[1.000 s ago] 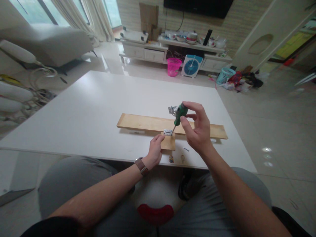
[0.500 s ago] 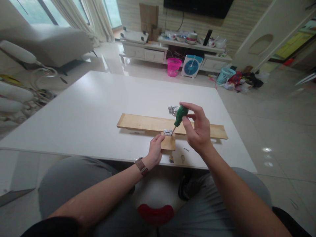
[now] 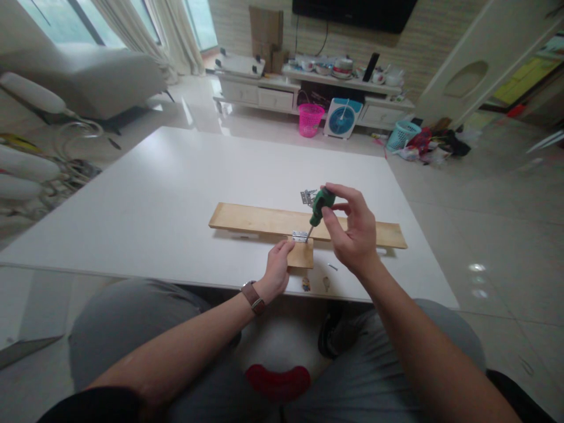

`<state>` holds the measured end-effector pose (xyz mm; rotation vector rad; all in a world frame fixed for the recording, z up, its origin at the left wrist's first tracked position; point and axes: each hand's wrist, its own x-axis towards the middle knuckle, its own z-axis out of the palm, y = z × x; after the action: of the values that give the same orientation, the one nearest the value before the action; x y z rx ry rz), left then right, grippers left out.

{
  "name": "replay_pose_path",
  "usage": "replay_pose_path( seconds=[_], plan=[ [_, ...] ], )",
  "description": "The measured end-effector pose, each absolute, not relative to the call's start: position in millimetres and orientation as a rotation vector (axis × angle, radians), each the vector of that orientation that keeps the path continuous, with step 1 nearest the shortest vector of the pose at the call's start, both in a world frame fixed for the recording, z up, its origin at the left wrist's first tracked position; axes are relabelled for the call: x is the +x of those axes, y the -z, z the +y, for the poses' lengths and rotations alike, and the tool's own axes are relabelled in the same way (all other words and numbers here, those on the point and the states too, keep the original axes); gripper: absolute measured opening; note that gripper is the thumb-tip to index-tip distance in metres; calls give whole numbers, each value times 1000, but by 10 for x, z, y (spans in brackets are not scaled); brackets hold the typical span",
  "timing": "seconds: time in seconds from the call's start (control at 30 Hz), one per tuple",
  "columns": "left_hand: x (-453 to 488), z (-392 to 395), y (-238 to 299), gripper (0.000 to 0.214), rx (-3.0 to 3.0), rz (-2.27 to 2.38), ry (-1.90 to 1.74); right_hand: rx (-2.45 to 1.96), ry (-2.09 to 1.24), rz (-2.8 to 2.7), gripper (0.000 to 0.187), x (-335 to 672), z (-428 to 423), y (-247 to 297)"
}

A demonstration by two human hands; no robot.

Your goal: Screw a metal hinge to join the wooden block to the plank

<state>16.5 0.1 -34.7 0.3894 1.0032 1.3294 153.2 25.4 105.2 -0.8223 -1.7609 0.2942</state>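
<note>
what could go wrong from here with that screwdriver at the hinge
The green-handled screwdriver might slip off the hinge and jab the left hand, whose thumb lies close by on the small wooden board.

That board, pinched at its left side, could twist if the right hand turns or presses hard.

The Minion figure lies near the edge of the white table and could get knocked off.

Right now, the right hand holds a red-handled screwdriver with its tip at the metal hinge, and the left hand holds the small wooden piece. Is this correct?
No: the head view shows that the screwdriver is green-handled, not red. Otherwise, the right hand holds it with its tip at the metal hinge, and the left hand holds the small wooden piece.
</note>
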Motion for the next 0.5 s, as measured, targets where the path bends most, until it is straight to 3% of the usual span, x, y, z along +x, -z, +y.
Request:
replay_pose_path(
  seconds=[0.5],
  plan=[
    [166,5,357,30,392,1015,-1337,-844,-188,-1735,36,1526,252,-1088]
  ],
)
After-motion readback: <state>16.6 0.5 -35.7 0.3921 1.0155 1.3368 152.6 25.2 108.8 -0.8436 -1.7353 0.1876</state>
